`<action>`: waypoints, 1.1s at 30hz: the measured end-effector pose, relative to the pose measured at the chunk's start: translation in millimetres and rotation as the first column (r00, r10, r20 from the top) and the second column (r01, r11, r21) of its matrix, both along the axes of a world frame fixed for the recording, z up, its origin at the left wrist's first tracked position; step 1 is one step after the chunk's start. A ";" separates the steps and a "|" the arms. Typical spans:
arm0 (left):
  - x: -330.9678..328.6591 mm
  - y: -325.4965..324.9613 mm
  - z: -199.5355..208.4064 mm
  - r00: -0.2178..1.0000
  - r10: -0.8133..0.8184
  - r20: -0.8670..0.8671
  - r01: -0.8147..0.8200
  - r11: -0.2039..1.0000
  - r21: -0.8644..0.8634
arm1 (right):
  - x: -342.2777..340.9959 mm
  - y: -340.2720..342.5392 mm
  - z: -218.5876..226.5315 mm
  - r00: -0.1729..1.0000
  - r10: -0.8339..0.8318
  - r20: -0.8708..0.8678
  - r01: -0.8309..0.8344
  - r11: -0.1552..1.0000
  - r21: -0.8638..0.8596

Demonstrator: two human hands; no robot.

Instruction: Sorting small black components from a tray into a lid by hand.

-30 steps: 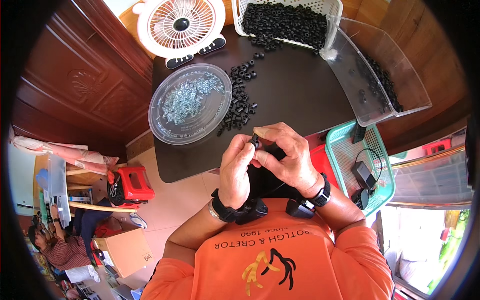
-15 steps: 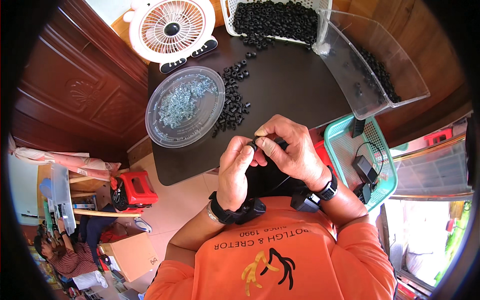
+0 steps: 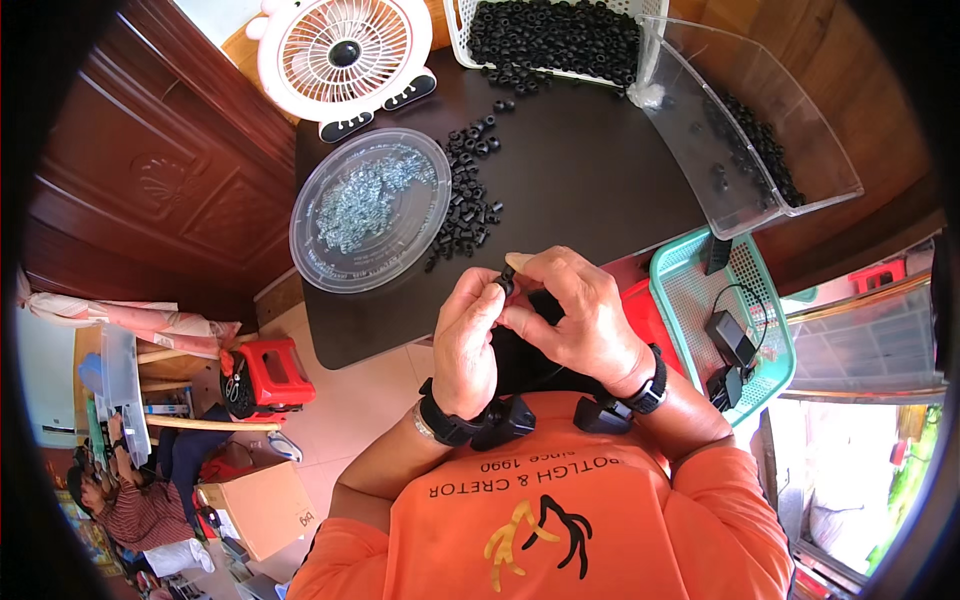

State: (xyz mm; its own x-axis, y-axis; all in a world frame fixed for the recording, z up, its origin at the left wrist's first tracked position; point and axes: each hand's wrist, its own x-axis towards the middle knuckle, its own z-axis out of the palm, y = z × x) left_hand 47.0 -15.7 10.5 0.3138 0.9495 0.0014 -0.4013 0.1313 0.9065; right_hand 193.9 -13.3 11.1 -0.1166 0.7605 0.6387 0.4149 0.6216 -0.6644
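Note:
My left hand pinches a small black plastic piece between thumb and forefinger, above the near edge of the table. From the right, my right hand reaches over to it. Its forefinger tip touches the upper end of the piece, while the thumb sits lower and apart from that finger. Similar short black tubular pieces lie loose on the dark table. Left of them, a round clear plastic lid carries a heap of tiny shiny bluish-silver pieces, too small to make out.
A white basket full of black pieces stands at the back. Beside it leans a clear bin holding more. A white fan stands back left. At right is a green basket with adapters. Another person is at far left.
My right thumb has moved down, away from the right forefinger, which now rests on top of the black piece. My left hand keeps its pinch in nearly the same place.

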 end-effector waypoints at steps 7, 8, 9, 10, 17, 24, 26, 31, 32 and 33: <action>2.0 -5.9 3.6 1.000 -0.010 0.007 0.011 0.999 -0.051 | 3.2 0.5 -5.1 0.999 -0.032 0.018 0.033 0.999 -0.010; 0.2 -6.0 3.6 1.000 -0.030 -0.007 0.030 0.999 -0.043 | 6.0 1.0 -4.0 1.000 0.016 -0.014 -0.016 1.000 -0.020; -1.0 -6.1 3.5 0.999 -0.050 -0.021 0.049 0.998 -0.035 | 8.5 1.5 -2.9 0.997 0.063 -0.046 -0.064 0.998 -0.027; -1.4 -6.5 3.2 0.998 -0.053 -0.023 0.053 0.998 -0.035 | 10.1 1.8 -1.5 0.997 0.059 -0.048 -0.061 0.998 -0.027; -4.1 -5.7 -4.0 0.977 -0.174 0.122 0.176 0.984 -0.005 | 14.2 2.5 1.8 0.981 0.155 -0.113 -0.155 0.988 0.003; -3.2 -5.6 -6.4 0.946 -0.249 0.206 0.246 0.968 0.038 | 20.7 6.1 2.6 0.979 0.205 -0.021 -0.202 0.976 0.078; 0.7 -7.7 -2.4 0.951 -0.230 0.208 0.230 0.973 0.021 | 20.4 4.9 2.5 0.982 0.187 -0.022 -0.184 0.979 0.083; -5.1 -6.3 -8.9 0.954 -0.242 0.178 0.244 0.970 0.014 | 17.1 -0.4 7.2 0.988 0.149 -0.046 -0.145 0.987 0.074; -5.3 -6.6 -8.8 0.958 -0.232 0.171 0.236 0.972 -0.006 | 16.4 -0.6 6.5 0.991 0.131 -0.024 -0.128 0.987 0.095; -5.4 -6.9 -8.7 0.961 -0.222 0.164 0.229 0.973 -0.027 | 15.7 -0.6 5.8 0.994 0.113 -0.001 -0.112 0.987 0.117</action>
